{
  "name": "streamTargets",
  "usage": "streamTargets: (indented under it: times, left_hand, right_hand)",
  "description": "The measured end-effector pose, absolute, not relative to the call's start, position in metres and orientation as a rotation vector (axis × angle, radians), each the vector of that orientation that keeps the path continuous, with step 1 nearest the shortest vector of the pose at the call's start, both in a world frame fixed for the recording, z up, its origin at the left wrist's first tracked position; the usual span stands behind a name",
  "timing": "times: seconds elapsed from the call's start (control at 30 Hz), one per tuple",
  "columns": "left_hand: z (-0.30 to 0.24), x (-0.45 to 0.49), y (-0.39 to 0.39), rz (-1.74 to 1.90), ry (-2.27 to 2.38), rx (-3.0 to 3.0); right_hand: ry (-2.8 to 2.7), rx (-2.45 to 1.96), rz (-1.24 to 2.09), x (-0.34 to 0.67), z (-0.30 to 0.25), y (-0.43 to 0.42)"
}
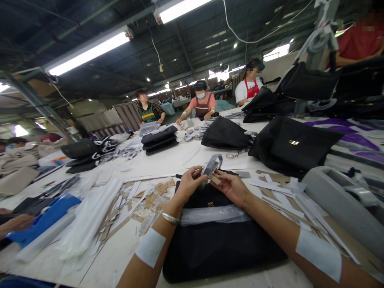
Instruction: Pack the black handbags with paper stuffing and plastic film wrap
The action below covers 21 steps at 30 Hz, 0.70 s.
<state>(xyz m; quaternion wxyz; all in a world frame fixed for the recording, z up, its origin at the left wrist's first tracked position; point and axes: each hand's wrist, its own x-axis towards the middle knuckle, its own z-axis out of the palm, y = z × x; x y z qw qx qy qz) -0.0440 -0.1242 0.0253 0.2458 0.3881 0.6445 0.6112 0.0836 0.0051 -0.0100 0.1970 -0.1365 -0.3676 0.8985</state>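
Note:
A black bag (222,248) lies flat on the table in front of me, with a small gold clasp (210,204) and a strip of clear plastic (214,215) across it. At the bag's far end, my left hand (191,183) pinches a looped handle (216,161) wrapped in clear plastic. My right hand (232,188), close beside it, has its fingers closed on a small tan card piece (214,179). Whether that card touches the handle I cannot tell. The fingers partly hide the handle's lower end.
Cardboard and paper strips (150,196) lie to the left, beside plastic sheets (99,212). On the right stands a grey tape dispenser (339,204). Black bags (291,144) and stacked black pieces (159,140) occupy the far side, where co-workers (202,102) are busy. A blue dispenser (48,220) is at left.

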Motion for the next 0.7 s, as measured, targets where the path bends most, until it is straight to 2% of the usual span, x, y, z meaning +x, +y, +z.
streamTargets:
  times: [0.33, 0.7]
  left_hand:
    - [0.025, -0.035, -0.125, 1.712, 1.752, 1.076]
    - [0.017, -0.018, -0.115, 1.817, 1.806, 1.115]
  right_hand:
    - [-1.173, -0.342, 2.419, 0.081, -0.012, -0.007]
    - [-1.431, -0.408, 1.979, 0.076, -0.017, -0.011]
